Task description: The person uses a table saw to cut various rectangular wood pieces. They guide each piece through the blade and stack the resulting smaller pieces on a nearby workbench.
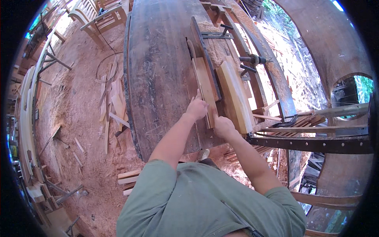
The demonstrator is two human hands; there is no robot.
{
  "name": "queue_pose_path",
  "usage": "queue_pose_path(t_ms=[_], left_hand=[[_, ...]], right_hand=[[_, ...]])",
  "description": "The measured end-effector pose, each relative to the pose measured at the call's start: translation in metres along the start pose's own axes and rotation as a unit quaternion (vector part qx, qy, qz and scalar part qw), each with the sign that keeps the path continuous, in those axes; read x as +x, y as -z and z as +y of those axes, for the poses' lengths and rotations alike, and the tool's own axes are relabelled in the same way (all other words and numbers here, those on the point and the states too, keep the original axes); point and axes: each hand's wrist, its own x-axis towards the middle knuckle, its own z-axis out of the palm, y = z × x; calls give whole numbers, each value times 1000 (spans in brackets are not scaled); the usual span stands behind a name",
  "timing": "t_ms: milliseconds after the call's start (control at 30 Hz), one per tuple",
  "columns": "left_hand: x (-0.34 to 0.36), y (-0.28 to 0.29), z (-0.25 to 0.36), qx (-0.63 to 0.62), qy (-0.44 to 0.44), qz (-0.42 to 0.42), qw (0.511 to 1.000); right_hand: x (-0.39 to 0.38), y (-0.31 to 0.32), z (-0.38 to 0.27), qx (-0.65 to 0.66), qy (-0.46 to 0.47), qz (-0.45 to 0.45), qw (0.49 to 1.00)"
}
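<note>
A narrow pale wooden board [203,87] lies lengthwise on a worn dark worktable [156,71], alongside a long dark straight fence [209,75]. My left hand [196,106] grips the board's left side, index finger stretched forward along it and the others curled. Nearer me, my right hand [223,127] holds the near end of the same board, its fingertips partly hidden. A curved dark piece [190,46] stands at the board's far end; I cannot make out whether it is a blade. More pale boards [233,94] lie together to the right of the fence.
Wood offcuts [116,98] and a cord [102,63] lie on the dirt floor at left. A wooden chair frame [94,17] stands at the upper left, long timbers [27,118] on the far left. A dark metal rail [308,144] and a shaft with a fitting [256,60] are at right.
</note>
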Motion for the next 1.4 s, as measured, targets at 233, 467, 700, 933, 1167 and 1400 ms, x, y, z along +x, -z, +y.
queue_pose_path(t_ms=[233, 467, 700, 933, 1167, 1400], left_hand=[[14, -2, -8, 9, 12, 3, 1000], [-21, -30, 9, -92, 21, 94, 991], [-5, -23, 2, -22, 39, 41, 998], [16, -15, -6, -23, 50, 52, 997], [-53, -51, 28, -135, 102, 95, 981], [-190, -86, 65, -189, 139, 84, 968]], right_hand=[[21, 5, -1, 13, 8, 35, 999], [39, 15, -2, 29, -29, 1, 999], [50, 21, -5, 59, -60, 21, 996], [70, 27, -7, 91, -82, 18, 992], [3, -21, 0, 111, -64, 24, 991], [-146, -80, -20, 191, -26, 87, 977]])
